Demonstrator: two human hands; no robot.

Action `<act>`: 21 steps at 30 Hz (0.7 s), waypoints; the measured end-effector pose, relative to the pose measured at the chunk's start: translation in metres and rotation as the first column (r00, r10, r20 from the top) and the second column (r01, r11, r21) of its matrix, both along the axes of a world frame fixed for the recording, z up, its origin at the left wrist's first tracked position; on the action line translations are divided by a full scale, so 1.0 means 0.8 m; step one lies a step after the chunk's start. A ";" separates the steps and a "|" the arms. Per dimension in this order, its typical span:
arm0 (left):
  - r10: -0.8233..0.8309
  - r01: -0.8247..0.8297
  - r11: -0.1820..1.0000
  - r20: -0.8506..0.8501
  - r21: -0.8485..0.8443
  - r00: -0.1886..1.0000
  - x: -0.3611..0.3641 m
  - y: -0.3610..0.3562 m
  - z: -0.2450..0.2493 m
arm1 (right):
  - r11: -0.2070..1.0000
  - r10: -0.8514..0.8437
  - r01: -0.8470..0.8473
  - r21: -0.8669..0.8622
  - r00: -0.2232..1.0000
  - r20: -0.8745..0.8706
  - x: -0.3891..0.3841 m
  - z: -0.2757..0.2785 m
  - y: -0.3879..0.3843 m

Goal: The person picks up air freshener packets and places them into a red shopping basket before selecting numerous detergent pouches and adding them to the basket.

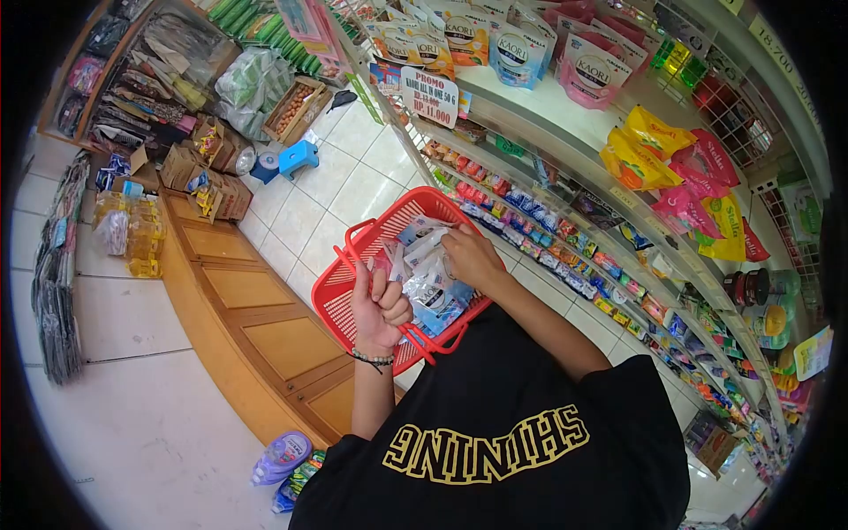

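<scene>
My left hand (380, 309) is closed around the handle of a red plastic shopping basket (331, 296), holding it in front of my body. Inside the basket lie several KAORI pouches (439, 300), blue-and-white and some with pink, under shiny clear film. My right hand (473, 258) reaches over the basket's right side, its fingers bent onto the top of a whitish pouch (426, 243). The fingertips are partly hidden among the packs.
Shelves on the right hold KAORI pouches (523, 49), yellow and pink Stella packs (649, 150) and rows of small sachets (530, 221). A promo sign (430, 95) hangs at the shelf edge. Left are a wooden counter (256, 305), a blue stool (298, 159) and an egg crate (298, 110).
</scene>
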State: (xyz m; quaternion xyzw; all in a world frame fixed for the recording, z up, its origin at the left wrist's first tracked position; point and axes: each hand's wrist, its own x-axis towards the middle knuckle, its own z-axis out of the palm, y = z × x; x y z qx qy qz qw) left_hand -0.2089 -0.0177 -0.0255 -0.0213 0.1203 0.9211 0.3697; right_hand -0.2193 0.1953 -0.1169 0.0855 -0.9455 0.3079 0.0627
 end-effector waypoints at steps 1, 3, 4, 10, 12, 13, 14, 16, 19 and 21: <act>0.006 -0.006 1.000 -0.002 -0.004 1.000 0.000 0.000 0.000 | 0.997 0.081 -0.080 0.018 0.996 -0.036 0.003 0.004 0.005; 0.010 -0.010 1.000 -0.005 -0.004 1.000 -0.002 0.000 -0.002 | 0.987 0.161 -0.158 0.043 0.985 -0.069 0.007 0.012 0.013; 0.007 -0.007 1.000 -0.010 -0.002 1.000 -0.003 0.000 -0.003 | 0.983 0.186 -0.185 0.016 0.978 -0.100 0.009 0.015 0.017; 0.020 -0.018 0.998 0.035 -0.058 0.999 -0.006 0.004 -0.003 | 0.966 0.104 -0.090 -0.244 0.993 0.047 0.013 0.022 0.043; 0.031 -0.029 0.998 0.041 -0.063 0.999 -0.008 0.003 -0.005 | 0.907 0.075 -0.031 -0.419 0.993 0.090 0.017 0.035 0.059; 0.019 -0.017 0.999 0.038 -0.049 0.999 -0.009 0.004 -0.005 | 0.914 0.062 -0.022 -0.406 0.994 0.087 0.019 0.040 0.066; 0.035 -0.033 0.998 0.042 -0.046 0.999 -0.009 0.004 -0.003 | 0.890 0.047 -0.001 -0.457 0.995 0.091 0.023 0.045 0.072; 0.052 -0.050 0.998 0.035 -0.044 0.998 -0.010 0.001 -0.006 | 0.838 0.004 -0.015 -0.546 1.000 -0.021 0.029 0.038 0.080; 0.068 -0.068 0.997 0.015 -0.036 0.998 -0.012 0.001 -0.007 | 0.612 0.068 0.192 -0.767 0.954 0.293 0.044 0.075 0.095; 0.071 -0.070 0.997 0.018 -0.039 0.997 -0.014 0.000 -0.009 | 0.570 0.068 0.138 -0.810 0.974 0.214 0.044 0.079 0.100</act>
